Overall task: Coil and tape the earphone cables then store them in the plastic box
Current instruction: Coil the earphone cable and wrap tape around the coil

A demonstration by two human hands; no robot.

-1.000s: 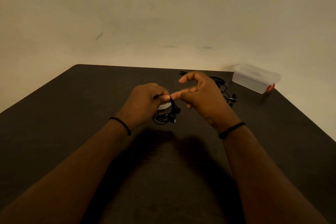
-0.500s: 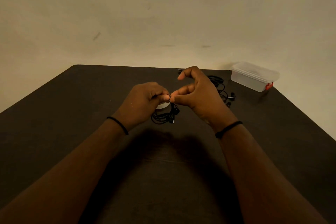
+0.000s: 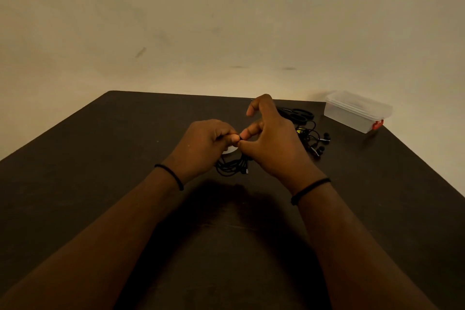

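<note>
While the left hand grips the coiled cable, the right hand pinches it

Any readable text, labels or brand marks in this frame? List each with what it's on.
None readable.
Plastic box: no print shows on its walls or lid; its red latch is plain.
Loose earphones: a small yellow spot, too small to tell if it carries text.
Scissors: no marking visible.
</note>
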